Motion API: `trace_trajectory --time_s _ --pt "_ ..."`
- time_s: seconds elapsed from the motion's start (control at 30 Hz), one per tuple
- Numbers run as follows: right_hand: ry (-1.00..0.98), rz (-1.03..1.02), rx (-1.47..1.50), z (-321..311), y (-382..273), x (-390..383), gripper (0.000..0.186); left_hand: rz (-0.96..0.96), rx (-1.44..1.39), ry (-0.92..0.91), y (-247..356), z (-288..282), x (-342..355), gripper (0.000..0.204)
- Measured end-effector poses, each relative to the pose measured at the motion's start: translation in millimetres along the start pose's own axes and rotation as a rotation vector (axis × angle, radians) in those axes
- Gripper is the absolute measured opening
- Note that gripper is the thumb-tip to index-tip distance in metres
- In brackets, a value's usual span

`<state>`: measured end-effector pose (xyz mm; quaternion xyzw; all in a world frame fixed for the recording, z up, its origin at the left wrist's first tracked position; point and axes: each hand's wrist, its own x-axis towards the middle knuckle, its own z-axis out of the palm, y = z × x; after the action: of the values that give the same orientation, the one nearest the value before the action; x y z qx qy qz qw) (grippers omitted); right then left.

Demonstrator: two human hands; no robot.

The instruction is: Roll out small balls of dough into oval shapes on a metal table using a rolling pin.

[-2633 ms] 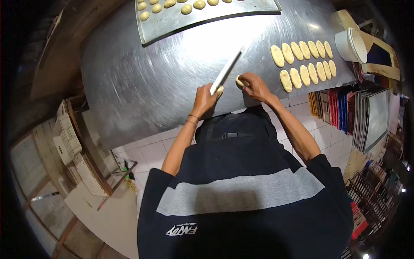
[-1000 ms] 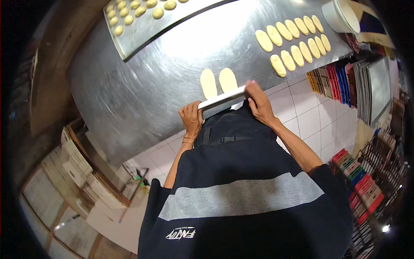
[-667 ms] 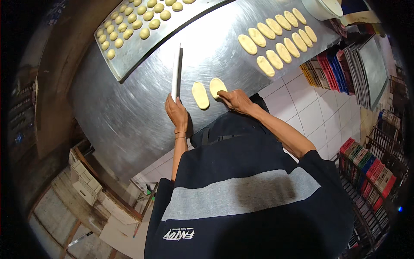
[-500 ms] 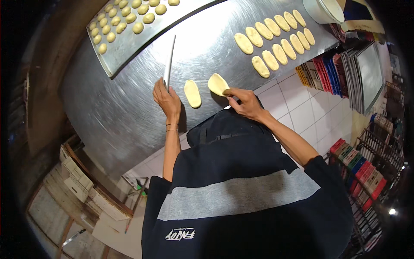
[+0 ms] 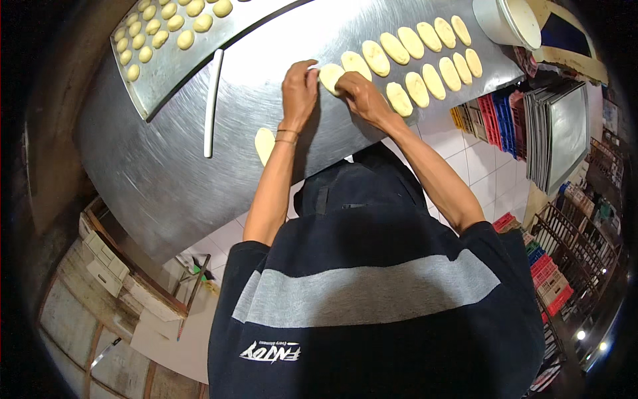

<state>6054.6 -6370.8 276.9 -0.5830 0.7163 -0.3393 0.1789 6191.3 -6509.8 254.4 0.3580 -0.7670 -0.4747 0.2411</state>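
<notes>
A flat oval of pale dough (image 5: pixel 330 79) lies at the left end of the upper row. My right hand (image 5: pixel 364 100) pinches its right edge, fingers closed. Just left of that oval is my left hand (image 5: pixel 300 93), holding nothing, its thumb and fingers apart; whether a fingertip touches the dough I cannot tell. Another dough oval (image 5: pixel 264 145) sits partly behind my left forearm. Farther left, a slim white rolling pin (image 5: pixel 213 103) rests alone on the metal table (image 5: pixel 166 179).
Two rows of dough ovals (image 5: pixel 433 81) run toward the far right. A metal tray (image 5: pixel 151 93) of round dough balls (image 5: pixel 185 40) stands far left. At the far right are a white bucket (image 5: pixel 508 23), stacked metal trays (image 5: pixel 565 133) and coloured crates (image 5: pixel 495 120).
My left hand has left the rolling pin and moved right and away from me. My right hand has carried the dough oval from near the table edge to the upper row.
</notes>
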Motion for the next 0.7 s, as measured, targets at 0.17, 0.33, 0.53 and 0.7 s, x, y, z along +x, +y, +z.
trace_trajectory --time_s 0.17,0.33,0.53,0.7 --pt "0.091 -0.04 0.079 13.2 16.6 -18.0 0.018 0.2 0.228 -0.16 -3.3 30.5 24.5 0.015" --pt "-0.073 0.021 0.022 13.8 9.7 -53.0 0.034 0.201 0.229 -0.175 -11.7 36.1 32.4 0.014" --pt "-0.006 0.102 -0.335 16.4 -31.2 -87.5 0.045 0.067 0.0 -0.225 -11.1 2.5 20.0 0.017" --pt "-0.059 0.04 0.011 59.0 -85.9 -84.9 0.038 -0.138 -0.277 0.026 -33.4 -88.8 -58.8 0.024"
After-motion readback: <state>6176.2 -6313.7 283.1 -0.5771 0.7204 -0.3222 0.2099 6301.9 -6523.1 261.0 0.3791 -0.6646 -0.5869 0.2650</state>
